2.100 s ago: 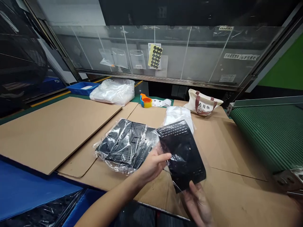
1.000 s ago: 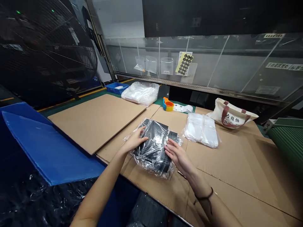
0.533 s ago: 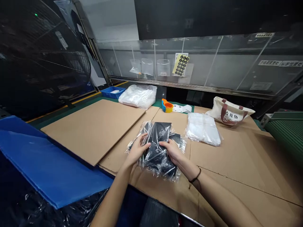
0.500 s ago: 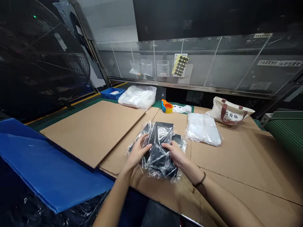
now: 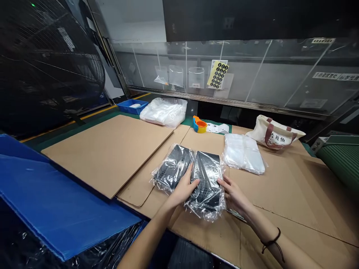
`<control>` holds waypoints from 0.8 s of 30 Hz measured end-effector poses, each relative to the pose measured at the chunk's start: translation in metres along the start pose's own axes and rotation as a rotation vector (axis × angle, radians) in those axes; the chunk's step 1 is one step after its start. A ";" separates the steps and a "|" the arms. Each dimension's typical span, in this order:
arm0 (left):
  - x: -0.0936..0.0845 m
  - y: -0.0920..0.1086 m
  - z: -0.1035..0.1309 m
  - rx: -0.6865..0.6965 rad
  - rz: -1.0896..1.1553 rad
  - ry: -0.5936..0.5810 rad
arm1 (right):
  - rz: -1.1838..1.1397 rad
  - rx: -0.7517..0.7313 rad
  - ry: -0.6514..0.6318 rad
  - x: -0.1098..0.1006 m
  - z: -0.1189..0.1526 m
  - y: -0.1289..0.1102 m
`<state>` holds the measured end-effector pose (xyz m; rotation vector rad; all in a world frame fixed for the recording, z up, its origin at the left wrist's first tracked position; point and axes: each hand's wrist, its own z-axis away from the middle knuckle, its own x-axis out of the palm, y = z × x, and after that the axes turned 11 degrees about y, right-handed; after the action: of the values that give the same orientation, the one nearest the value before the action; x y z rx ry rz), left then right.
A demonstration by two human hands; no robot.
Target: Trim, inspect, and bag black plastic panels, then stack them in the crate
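I read three dark Chinese characters on the canvas tote bag (image 5: pixel 276 137), roughly "去摸鱼". White strip labels (image 5: pixel 336 76) on the clear panel (image 5: pixel 252 74) carry print too small to read; same for the yellow sticker sheet (image 5: pixel 218 74).

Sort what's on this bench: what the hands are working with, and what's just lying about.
In hand:
left hand
right hand
right bagged black panel
left bagged black panel

Lying about:
stack of clear bags
tote bag
tape dispenser
blue tray

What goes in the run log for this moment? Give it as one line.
left hand: on bagged black parts | right hand: at its right edge | second bagged stack: beside, left | surface: cardboard sheet
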<state>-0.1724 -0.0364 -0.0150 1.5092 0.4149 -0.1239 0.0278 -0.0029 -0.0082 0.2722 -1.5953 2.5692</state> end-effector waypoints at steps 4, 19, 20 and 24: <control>0.004 -0.003 -0.003 -0.032 0.038 0.020 | -0.133 0.175 -0.023 0.014 -0.001 -0.004; 0.011 0.012 0.023 0.042 0.392 0.199 | 0.148 -0.393 -0.221 0.003 0.024 -0.006; 0.010 0.012 0.025 0.050 0.381 0.209 | 0.201 -0.436 -0.248 0.000 0.022 -0.006; 0.010 0.010 0.023 0.023 0.354 0.188 | 0.320 -0.459 -0.334 -0.004 0.005 -0.005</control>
<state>-0.1558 -0.0570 -0.0086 1.5995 0.2904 0.2946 0.0330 -0.0050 -0.0024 0.4492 -2.4713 2.3507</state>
